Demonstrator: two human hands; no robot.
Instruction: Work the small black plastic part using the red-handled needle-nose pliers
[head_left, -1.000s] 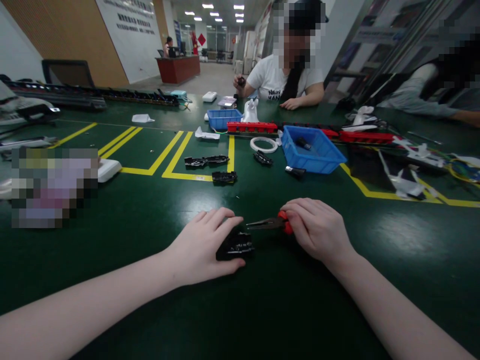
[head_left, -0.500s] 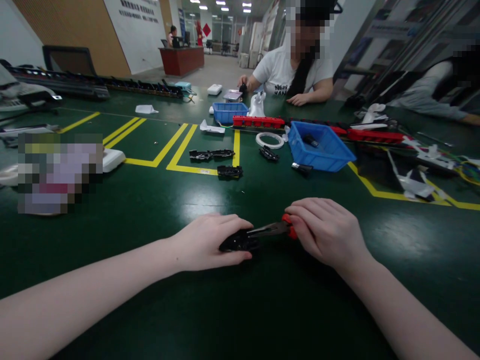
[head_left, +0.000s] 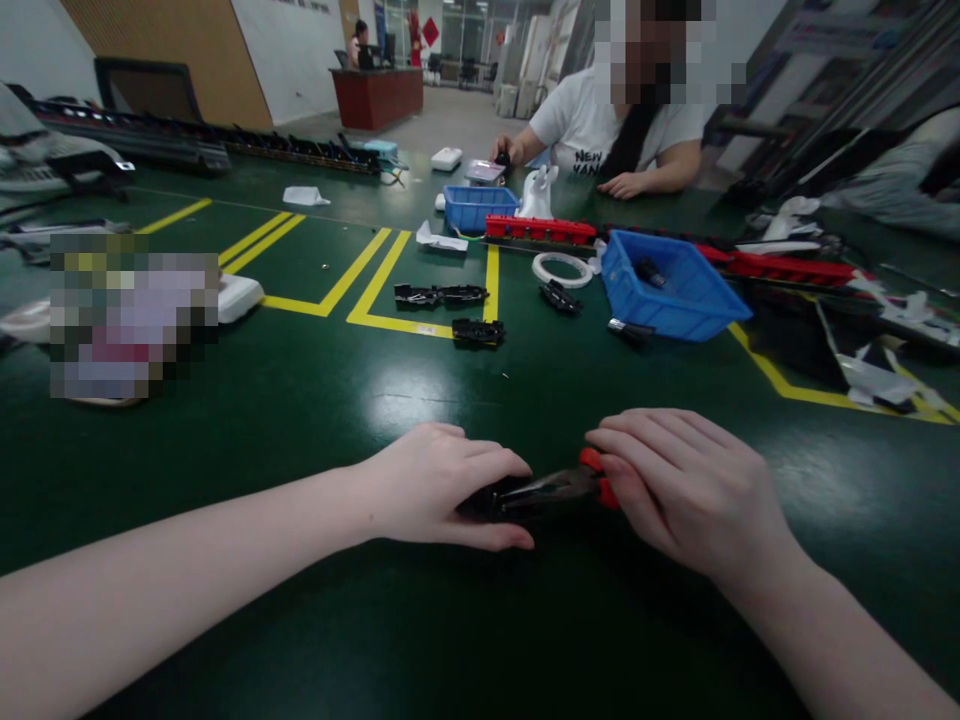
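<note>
My left hand [head_left: 442, 490] is closed around a black plastic part [head_left: 487, 502] low over the green table, thumb and fingers on opposite sides of it. In my right hand [head_left: 682, 490] is a pair of pliers [head_left: 559, 488] with red handles, mostly covered by my fingers. The metal jaws point left and meet the black part; whether they grip it I cannot tell. Beyond my hands lie more black plastic parts: a long piece [head_left: 441, 296], a shorter one [head_left: 478, 332] and another [head_left: 559, 297] to the right.
A blue bin [head_left: 675, 300] with a black piece inside stands at the right, beside a white ring [head_left: 562, 270]. Farther back are a smaller blue bin [head_left: 480, 208] and a red strip [head_left: 540, 230]. A white box [head_left: 238, 299] lies left. A person [head_left: 622, 130] sits across the table.
Both hands, with the part and pliers, sit slightly farther right in view. The pliers appear turned, their jaws looking broader. The background has shifted right and slightly up at the left as the camera moved.
</note>
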